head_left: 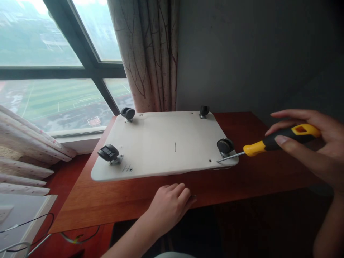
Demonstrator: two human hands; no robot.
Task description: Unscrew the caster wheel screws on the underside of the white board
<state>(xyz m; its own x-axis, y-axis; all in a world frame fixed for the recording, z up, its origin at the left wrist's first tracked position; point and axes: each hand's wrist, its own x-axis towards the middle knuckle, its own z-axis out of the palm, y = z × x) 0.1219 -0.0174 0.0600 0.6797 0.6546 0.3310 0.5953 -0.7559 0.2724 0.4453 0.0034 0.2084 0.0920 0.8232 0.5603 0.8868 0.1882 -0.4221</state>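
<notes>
- Gripping the screwdriver point(279, 139), the right hand point(319, 159) is clamped round its handle just right of the white board point(150, 143), thumb laid along the black-and-yellow grip, two fingers reaching out above!
- And there's the steel shaft point(231, 157), slanting down over the board's near right corner, tip beside the near right caster point(225, 145); whether it meets a screw is too small to tell.
- Over to the left hand point(172, 200), just short of the board's near edge, knuckles up, fingers curled together; whether anything sits beneath them, one cannot tell.
- Four wheels up on the board, one by each corner: joining the first are the near left caster point(109, 153), the far left caster point(128, 113) and the far right caster point(204, 111).
- A dark hole point(210, 161) sits on the board, just left of the screwdriver's tip!
- Beneath the board, the reddish wooden table point(113, 204) takes it all.
- Beyond the board's far edge hangs a branch-patterned curtain point(153, 53); off to the board's left, a window point(59, 96) looks onto a striped green field.
</notes>
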